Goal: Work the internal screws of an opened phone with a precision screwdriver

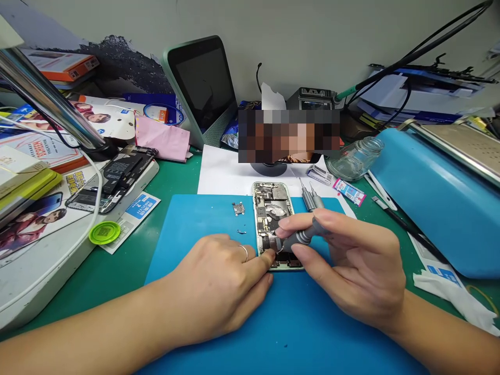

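An opened smartphone point(269, 197) lies on a blue mat point(187, 234), its inner boards and parts exposed. My left hand point(222, 281), with a ring on one finger, presses its fingers against the phone's lower left edge, gripping it in place. Between thumb and fingers, my right hand point(359, 265) holds a grey screwdriver point(299, 239), tilted down over the lower part of the phone. Its tip is hard to make out behind the fingers. Left of the phone are a small metal plate point(238, 209) and a tiny dark part point(241, 232).
Two more screwdrivers point(311, 197) lie beyond the phone on the right. A glass jar point(355, 159) and a blue machine point(425, 203) stand at right. Another opened phone point(113, 179) rests at left, near a green lid point(104, 233). A screen device point(203, 83) stands behind.
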`<state>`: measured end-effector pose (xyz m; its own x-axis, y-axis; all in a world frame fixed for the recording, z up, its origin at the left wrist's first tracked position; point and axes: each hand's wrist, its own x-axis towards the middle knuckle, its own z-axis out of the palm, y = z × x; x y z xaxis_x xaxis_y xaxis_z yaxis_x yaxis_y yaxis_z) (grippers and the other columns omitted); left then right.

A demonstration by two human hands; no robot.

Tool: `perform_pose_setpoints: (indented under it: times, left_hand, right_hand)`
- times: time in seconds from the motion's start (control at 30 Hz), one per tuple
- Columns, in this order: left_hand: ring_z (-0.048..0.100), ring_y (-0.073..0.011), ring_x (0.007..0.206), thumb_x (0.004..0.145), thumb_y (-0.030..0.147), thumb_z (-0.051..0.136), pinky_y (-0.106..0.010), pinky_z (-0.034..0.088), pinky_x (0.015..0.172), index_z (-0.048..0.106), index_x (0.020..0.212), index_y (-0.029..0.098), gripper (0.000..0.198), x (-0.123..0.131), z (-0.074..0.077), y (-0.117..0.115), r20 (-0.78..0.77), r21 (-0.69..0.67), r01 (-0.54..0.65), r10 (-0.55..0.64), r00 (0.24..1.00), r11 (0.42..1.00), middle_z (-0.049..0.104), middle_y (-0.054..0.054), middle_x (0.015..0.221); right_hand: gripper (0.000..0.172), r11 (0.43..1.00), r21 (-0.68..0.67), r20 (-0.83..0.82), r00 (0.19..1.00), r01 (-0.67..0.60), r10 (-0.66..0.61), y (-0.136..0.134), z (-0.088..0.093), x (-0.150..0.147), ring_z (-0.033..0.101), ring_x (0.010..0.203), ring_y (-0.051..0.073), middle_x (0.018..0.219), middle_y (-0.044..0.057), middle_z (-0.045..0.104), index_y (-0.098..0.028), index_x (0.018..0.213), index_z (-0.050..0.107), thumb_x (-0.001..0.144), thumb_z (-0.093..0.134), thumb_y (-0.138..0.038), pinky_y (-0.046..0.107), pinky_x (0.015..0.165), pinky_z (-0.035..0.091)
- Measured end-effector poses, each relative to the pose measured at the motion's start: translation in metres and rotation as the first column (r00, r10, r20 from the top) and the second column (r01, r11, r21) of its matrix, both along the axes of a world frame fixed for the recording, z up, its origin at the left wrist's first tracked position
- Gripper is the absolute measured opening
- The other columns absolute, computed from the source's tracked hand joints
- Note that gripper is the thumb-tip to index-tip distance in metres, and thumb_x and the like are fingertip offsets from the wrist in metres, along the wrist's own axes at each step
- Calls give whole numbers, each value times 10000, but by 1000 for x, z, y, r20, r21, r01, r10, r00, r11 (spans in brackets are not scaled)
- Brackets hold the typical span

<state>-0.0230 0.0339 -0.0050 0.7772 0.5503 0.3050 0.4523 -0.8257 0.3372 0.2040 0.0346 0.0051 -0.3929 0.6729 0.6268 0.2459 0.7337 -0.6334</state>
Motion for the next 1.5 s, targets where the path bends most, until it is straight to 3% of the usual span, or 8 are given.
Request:
perform_pose_setpoints:
  times: [0.17,0.33,0.53,0.7,0.9,1.07,1.27,1.5]
  left_hand:
    - [599,-187,569,1029,248,457,-372,394,524,658,1186,139,277,-1,-1,-1,8,-12,2,-2,1000,1000,654,12,724]
    - [592,-195,564,1029,251,450,-384,400,515,667,1168,138,281,-1,-1,0,-9,-9,3,-3,1000,1000,643,12,717]
    - [595,-189,566,1031,256,444,-371,403,514,665,1161,146,279,-1,-1,0,-13,-10,-4,4,1000,1000,652,7,721]
    - [588,-193,556,1026,254,451,-381,396,510,670,1154,143,277,0,-1,0,-5,0,-2,1,1000,1000,639,10,711]
    - [573,-194,548,1026,244,449,-385,374,506,671,1139,150,266,0,-1,1,6,-12,-4,4,1000,1000,625,17,698]
    - [565,-196,541,1024,245,452,-385,367,513,672,1086,170,240,0,-1,0,-7,-16,-2,1,1000,1000,614,20,689]
    - [575,-192,543,1027,248,450,-379,376,516,658,1111,155,243,-1,0,-1,-5,-14,-3,3,1000,1000,623,16,703]
    - [575,-196,538,1031,247,446,-379,383,516,654,1123,166,242,0,-1,0,15,-8,1,-1,1000,1000,615,23,685]
  right_hand:
    - [766,997,-64,-9,999,-45,44,-2,-2,1,709,1176,264,1398,99,649,-307,1491,436,839,581,67,441,901,672]
    - [753,1000,-30,-25,1000,6,-7,-1,1,-1,745,1066,226,1253,56,716,-332,1434,502,814,660,65,404,883,683]
    - [754,998,-62,28,1000,-3,5,-2,-1,-1,748,1087,237,1376,97,661,-323,1499,402,863,595,34,405,872,686]
    - [725,999,-30,18,999,37,-36,-2,-2,0,747,1030,206,1236,69,713,-322,1445,465,843,652,37,370,853,690]
    - [802,999,10,110,993,-44,42,-3,-1,3,712,1162,242,1429,122,616,-298,1525,350,847,581,61,424,892,676]
    - [775,986,167,101,995,8,-25,3,1,0,717,1037,231,1131,66,726,-305,1456,469,801,691,45,417,858,661]
    - [788,989,144,102,995,-23,8,1,0,2,659,1116,236,1206,101,654,-242,1490,424,798,623,79,435,910,617]
    - [779,987,164,90,996,4,-19,2,0,-2,664,1062,238,1162,92,660,-250,1476,421,808,639,87,432,858,625]
